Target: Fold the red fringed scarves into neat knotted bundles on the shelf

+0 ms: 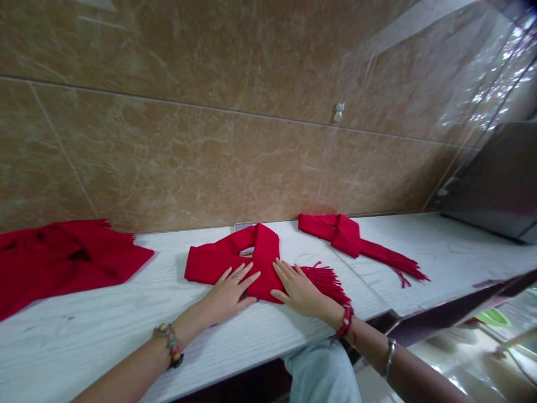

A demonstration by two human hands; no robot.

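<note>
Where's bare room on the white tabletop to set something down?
Bare: white tabletop between right scarf and dark box; front left, between left scarf and left forearm. A narrower gap separates left scarf from middle scarf. Crowded: centre, where left hand and right hand rest on middle scarf.

We wear 1 ring [237,276] and multicoloured beads [172,343] on our left arm [193,322], 1 red bracelet [346,323] and 1 silvery bangle [390,358] on our right arm [369,338], pale-blue trousers [325,374].

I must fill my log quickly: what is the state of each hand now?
Left hand: open, resting on the middle red scarf.
Right hand: open, resting on the same scarf.
</note>
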